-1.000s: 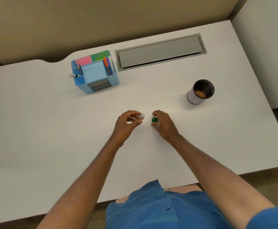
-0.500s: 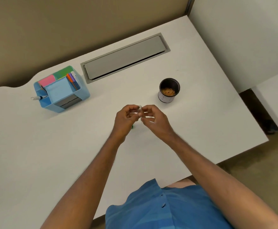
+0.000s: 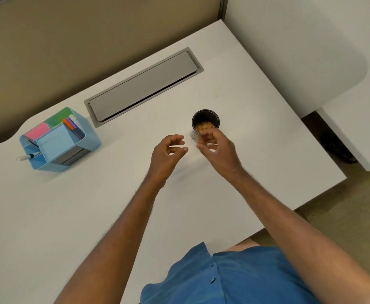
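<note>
My right hand (image 3: pixel 220 150) pinches the small clear thing (image 3: pixel 194 134), black cup (image 3: pixel 215 116) touching-close at 1 o'clock, left hand (image 3: pixel 167 155) loose and empty.

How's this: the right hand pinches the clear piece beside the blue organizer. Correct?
Not quite, the place is wrong. The right hand pinches the clear piece beside the cup, as the head view shows.
</note>
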### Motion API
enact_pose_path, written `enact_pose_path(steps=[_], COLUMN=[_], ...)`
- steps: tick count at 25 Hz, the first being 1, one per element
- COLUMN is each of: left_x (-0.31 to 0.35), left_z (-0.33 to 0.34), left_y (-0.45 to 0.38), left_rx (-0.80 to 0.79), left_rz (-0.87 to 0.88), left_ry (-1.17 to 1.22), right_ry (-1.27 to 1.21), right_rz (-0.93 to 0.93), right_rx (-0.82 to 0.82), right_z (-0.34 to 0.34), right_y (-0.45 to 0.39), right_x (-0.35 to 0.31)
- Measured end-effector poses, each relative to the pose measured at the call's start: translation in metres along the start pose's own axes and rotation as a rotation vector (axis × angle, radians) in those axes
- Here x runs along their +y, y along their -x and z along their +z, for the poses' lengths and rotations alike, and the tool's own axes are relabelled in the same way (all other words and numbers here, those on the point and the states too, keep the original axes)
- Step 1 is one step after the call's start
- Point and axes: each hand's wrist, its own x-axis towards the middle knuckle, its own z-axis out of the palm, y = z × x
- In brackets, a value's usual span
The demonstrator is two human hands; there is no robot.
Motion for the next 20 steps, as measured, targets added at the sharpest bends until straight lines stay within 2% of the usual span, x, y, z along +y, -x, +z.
enact_pose_path(steps=[3, 7, 10, 20], left_x=[0.005, 0.012, 0.014, 0.012], left_z=[0.018, 0.048, 0.064, 0.073], left_y=[-0.024, -0.055, -0.07, -0.081], left_rx=[0.035, -0.052, -0.035, -0.015], left_rz=[0.05, 0.083, 0.128, 0.189], left_ry=[-0.17, -0.391, -0.441, -0.425], right_ry=[0.229, 0.514, 0.665, 0.69], right_rz=[-0.003, -0.094, -0.11, -0.125], right_rx=[0.094, -0.001, -0.08, -0.133], right_z=[-0.026, -0.046, -0.05, -0.043], right_y=[-0.025, -0.047, -0.059, -0.07], right_x=[0.0, 0.003, 0.001, 0.004])
